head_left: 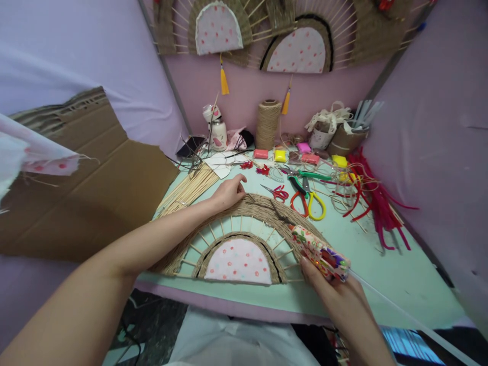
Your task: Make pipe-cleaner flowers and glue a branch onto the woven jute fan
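A half-round woven twine fan (263, 207) with thin stick ribs lies on the pale green tabletop. Its centre is a white half-circle of cloth (238, 262) with pink dots, edged by a dark cord. My left hand (231, 193) rests at the fan's upper rim with curled fingers; whatever they pinch is hidden. My right hand (339, 290) grips a flower-patterned glue gun (318, 249), a white glue stick trailing from its back. The gun's nozzle points at the fan's right upper band, by a dark brown strip (281, 217).
Small red scissors (280, 193), pliers and larger scissors (316, 206) lie beyond the fan. Behind stand a twine spool (268, 124) and a white bottle (218, 134). Thin sticks (186, 188) and cardboard (87, 178) are at left, red pipe cleaners (377, 208) at right.
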